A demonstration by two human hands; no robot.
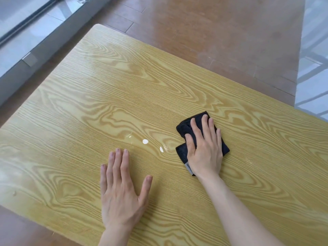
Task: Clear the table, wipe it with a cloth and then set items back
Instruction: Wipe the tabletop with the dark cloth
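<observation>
A small grey tag [189, 168] hangs off the near edge of the folded black cloth [183, 151], its print too small and blurred to read; no other writing shows. The right hand [205, 150] lies flat on the cloth, fingers spread a little and pressing it down rather than pinching it; the cloth sits under the palm and fingers, its corners showing at 11 and 3 o'clock of the hand, the middle hidden beneath it. The cloth rests on the wood-grain table [106, 86], at about 3 o'clock of centre. The left hand [122, 196] lies palm-down on bare wood at 6 o'clock, fingers open and nearly together, holding nothing. Two white spots [145, 141] and a glossy wet streak, hard to make out, lie between the hands; the table's near and right edges are cut off.
</observation>
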